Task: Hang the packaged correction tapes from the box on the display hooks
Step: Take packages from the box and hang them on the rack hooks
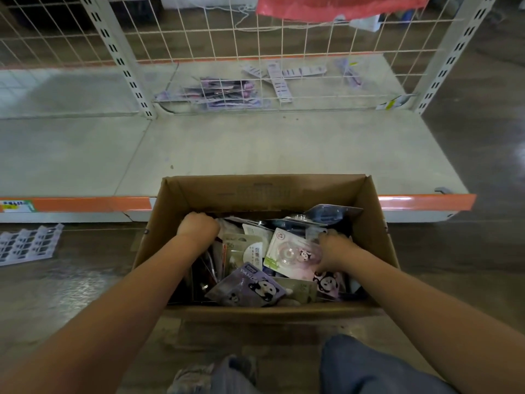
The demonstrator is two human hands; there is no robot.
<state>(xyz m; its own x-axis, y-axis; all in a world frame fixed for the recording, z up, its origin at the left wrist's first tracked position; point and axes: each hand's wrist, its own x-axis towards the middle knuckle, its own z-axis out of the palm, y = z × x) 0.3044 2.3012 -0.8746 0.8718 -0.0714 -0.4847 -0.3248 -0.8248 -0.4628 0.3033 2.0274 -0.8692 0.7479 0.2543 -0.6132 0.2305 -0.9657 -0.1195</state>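
The scene was dimly and evenly lit, with muted colours and no hard shadows. Soft glare was seen on the glossy floor (508, 155) at the right edge and in a duller patch at the lower left. Straight shelf posts were bowed outward by the wide-angle lens. Fine detail was smeared throughout, and the packaging print was left mostly unreadable.

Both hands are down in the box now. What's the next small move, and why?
Probably lift the right hand straight up with the white panda pack it seems to be gripping. That pack lies on top of the pile in the box, so it should come free. The left hand is curled among packs at the far left; what it holds is hidden.
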